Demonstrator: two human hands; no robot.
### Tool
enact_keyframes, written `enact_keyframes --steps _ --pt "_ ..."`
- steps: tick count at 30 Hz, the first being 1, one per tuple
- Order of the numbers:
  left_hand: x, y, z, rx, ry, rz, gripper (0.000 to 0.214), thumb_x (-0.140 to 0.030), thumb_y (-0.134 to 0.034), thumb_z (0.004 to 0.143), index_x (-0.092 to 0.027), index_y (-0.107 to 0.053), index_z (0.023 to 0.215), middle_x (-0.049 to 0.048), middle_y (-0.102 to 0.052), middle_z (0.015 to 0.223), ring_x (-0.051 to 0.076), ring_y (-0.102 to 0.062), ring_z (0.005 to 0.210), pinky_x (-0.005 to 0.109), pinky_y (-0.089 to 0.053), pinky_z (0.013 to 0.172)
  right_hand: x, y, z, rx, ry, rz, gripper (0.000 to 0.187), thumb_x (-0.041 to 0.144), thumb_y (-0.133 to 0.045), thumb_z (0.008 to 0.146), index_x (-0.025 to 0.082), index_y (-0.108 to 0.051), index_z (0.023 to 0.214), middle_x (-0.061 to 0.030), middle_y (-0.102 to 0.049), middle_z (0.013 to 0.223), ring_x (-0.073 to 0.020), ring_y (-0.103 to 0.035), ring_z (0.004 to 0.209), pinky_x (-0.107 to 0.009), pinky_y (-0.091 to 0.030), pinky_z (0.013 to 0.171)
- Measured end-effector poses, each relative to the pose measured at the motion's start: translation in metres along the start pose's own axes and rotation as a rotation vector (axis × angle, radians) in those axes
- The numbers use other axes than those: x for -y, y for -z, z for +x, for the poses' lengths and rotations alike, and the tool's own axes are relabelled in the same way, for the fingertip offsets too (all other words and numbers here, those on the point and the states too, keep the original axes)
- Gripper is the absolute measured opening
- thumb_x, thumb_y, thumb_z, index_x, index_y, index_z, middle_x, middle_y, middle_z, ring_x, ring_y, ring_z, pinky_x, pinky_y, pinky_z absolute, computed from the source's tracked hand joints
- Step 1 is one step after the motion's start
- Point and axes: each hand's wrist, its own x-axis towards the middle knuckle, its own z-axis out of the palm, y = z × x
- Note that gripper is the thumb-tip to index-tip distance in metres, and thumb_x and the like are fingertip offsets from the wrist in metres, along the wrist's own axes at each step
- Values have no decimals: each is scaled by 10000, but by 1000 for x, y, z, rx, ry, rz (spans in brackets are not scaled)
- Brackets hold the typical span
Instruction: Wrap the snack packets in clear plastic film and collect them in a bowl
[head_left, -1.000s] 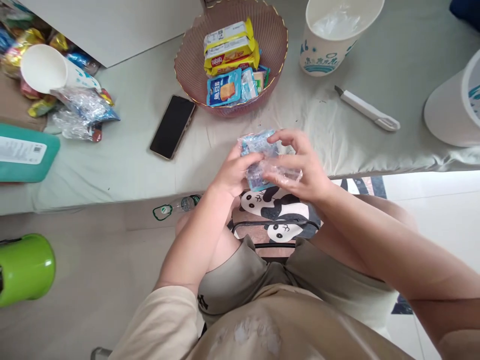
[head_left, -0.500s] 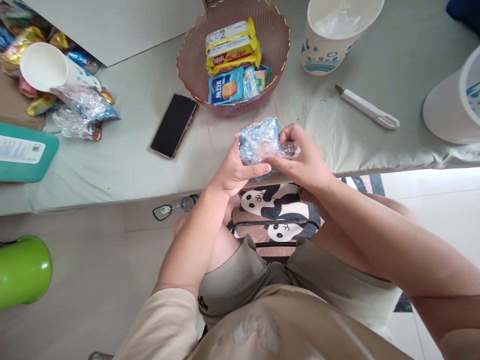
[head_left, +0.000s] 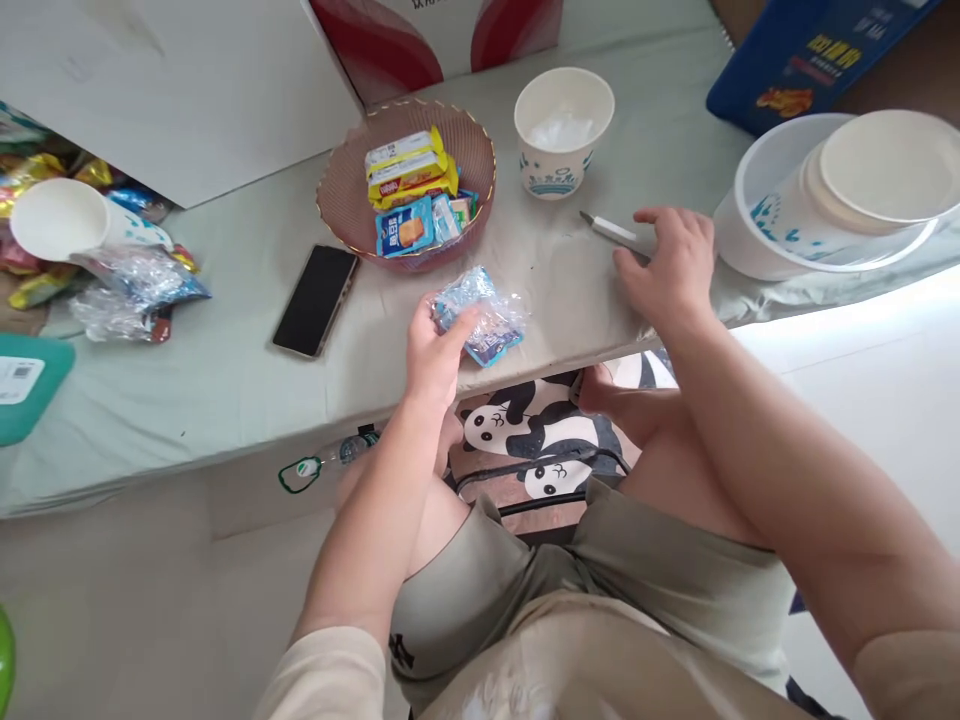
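My left hand [head_left: 441,345] is closed on a clear plastic bag of blue snack packets [head_left: 484,318], held above the front part of the cloth-covered surface. My right hand [head_left: 671,260] is over the white utility knife [head_left: 609,230], with thumb and fingers apart. The knife's blade end points left toward the paper cup, while its rear part is hidden beneath the hand. Whether the fingers touch the knife I cannot tell. Behind my left hand stands a pinkish ribbed bowl [head_left: 341,205] with yellow-wrapped snacks [head_left: 411,170] and blue snack packets [head_left: 405,228] in it.
A phone [head_left: 315,300] lies left of the bowl. A paper cup [head_left: 559,165] holding clear plastic stands behind the knife. On the right, a white tub [head_left: 742,235] contains stacked paper cups [head_left: 885,165]. Crumpled wrappers [head_left: 139,290] and a tipped cup [head_left: 60,220] lie left.
My right hand has let go of the plastic bag and moved right to the knife. The left hand keeps the bag, shifted slightly left. The view has shifted, showing more at the back right.
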Motion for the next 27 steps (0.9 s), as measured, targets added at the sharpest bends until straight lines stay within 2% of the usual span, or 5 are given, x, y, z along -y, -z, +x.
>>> enact_keyframes --steps 7,11,16,19,27 --pt "1 2 -1 -69 -51 25 589 -497 -960 639 -241 -542 967 -39 -655 896 111 -632 793 248 -523 797 22 8 7 207 -244 -150 172 294 -621 842 219 -648 995 -148 -693 1000 -371 -641 1063 -535 -492 937" --pt "-1 1 -2 -124 -38 21 565 -458 -951 647 -239 -518 936 -49 -647 850 106 -618 766 235 -510 747 68 12 -8 175 -354 391 200 437 -513 946 245 -562 915 -32 -572 713 -194 -561 627 -359 -473 614" --pt "-3 -1 -2 -133 14 0 596 -505 -942 631 -251 -508 951 -47 -662 851 124 -639 744 248 -523 695 120 1 -43 733 -407 1006 367 566 -682 862 239 -517 875 84 -419 560 -79 -352 426 -242 -281 414" --pt "-2 -3 0 -118 1 19 578 -543 -918 661 -256 -497 935 -69 -627 807 110 -608 692 231 -503 659 137 -9 -49 926 -339 960 342 495 -630 933 210 -527 776 58 -483 553 -66 -419 437 -222 -322 425" --pt "5 -5 3 -129 -68 61 461 -551 -847 800 -261 -539 983 -30 -658 892 134 -653 827 257 -522 791 142 -16 -38 990 -608 799 236 254 -559 997 178 -611 780 48 -510 547 -70 -448 413 -210 -368 397"
